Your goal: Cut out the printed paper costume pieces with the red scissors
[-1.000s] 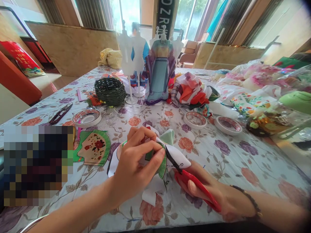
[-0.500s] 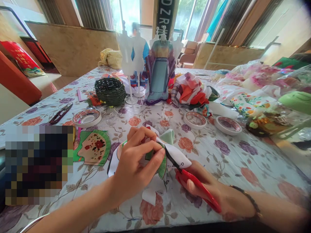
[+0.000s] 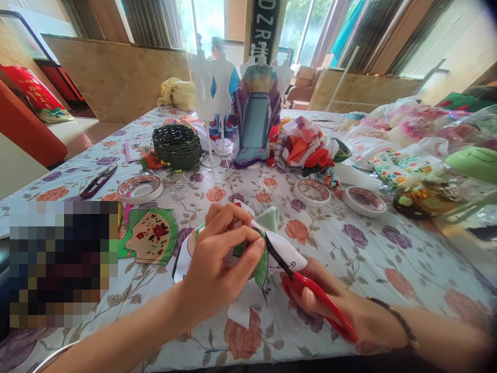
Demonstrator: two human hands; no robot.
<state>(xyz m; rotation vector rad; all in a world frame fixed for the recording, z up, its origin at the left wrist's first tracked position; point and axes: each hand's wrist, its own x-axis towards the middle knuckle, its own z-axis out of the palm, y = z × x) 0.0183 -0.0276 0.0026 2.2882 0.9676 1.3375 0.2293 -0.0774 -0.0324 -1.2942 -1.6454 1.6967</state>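
Floral-covered table, beneath the work. Printed sheet, at the near side, between both hands; probably light, limp, easily creased; best pinched flat along the margin, clear of the cutting line. Left hand, fingertips pinched on the sheet's green edge. Right hand, wrapped around red scissors, likely stiff, best held by the handles.

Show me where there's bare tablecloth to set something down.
The widest free patch lies beyond the right hand, in front of the right tape roll. A smaller one runs between the mesh strip and middle tape roll, behind the left hand. Crowded: the back row of basket, dressed mannequin and bundled cloth, and right, by the floral bag.
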